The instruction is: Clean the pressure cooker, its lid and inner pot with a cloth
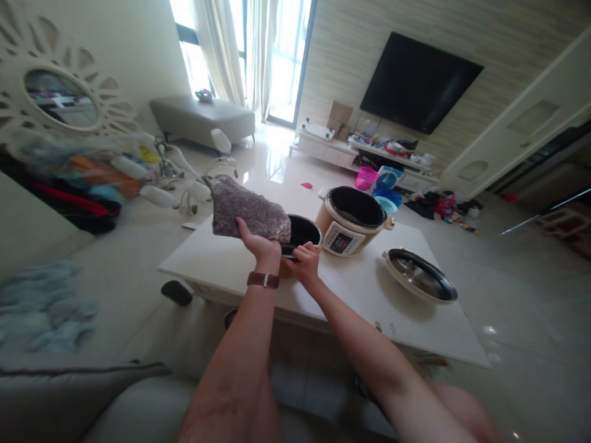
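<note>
My left hand [259, 243], with a brown watch strap on the wrist, grips a bag of dark grains [247, 208] from below and tilts its lower end over a black inner pot [302, 231] on the white table [351, 295]. My right hand [305, 259] pinches the near rim of that pot. Just right of the pot stands a beige electric cooker [353, 220], open and empty inside. Its glass and metal lid [419, 275] lies on the table further right.
A grey sofa edge sits at the bottom left. Beyond the table are pink and blue baskets [378, 184] on the shiny floor, a low TV shelf with clutter, a wall TV [418, 80], a grey bench [203, 117] and a heap of coloured items at left.
</note>
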`<state>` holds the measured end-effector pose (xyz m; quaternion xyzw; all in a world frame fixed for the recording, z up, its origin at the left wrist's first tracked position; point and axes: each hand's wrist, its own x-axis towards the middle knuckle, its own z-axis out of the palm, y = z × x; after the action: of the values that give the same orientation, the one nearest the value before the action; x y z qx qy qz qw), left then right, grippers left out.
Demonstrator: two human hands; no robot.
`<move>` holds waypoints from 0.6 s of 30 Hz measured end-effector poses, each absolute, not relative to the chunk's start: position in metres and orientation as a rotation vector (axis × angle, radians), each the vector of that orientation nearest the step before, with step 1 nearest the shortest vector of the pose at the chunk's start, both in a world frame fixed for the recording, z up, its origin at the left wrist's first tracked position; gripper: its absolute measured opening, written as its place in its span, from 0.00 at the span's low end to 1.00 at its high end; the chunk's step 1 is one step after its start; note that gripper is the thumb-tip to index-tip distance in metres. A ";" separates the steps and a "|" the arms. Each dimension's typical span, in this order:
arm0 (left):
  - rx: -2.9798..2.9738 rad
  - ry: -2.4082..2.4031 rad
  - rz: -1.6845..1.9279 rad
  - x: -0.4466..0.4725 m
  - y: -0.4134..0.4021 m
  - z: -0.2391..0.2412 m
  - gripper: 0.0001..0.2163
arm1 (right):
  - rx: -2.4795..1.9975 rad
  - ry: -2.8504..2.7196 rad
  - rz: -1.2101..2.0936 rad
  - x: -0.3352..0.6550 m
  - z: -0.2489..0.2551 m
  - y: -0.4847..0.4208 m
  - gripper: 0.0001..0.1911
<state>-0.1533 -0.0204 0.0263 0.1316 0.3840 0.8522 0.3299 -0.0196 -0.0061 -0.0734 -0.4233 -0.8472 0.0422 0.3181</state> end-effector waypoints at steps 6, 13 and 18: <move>0.281 0.821 2.150 -0.154 -0.023 0.025 0.39 | -1.216 -2.285 0.152 -0.050 -0.095 0.007 0.15; 0.250 0.784 2.131 -0.154 -0.020 0.021 0.40 | -1.189 -2.368 0.264 -0.070 -0.103 0.006 0.08; 0.251 0.705 2.163 -0.155 -0.022 0.023 0.37 | -1.074 -2.503 0.190 -0.035 -0.071 0.013 0.17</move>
<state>-0.1551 -0.0219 0.0229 0.0998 0.2806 0.8604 0.4134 -0.0346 0.0127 -0.0709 -0.3849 -0.8975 0.0681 0.2043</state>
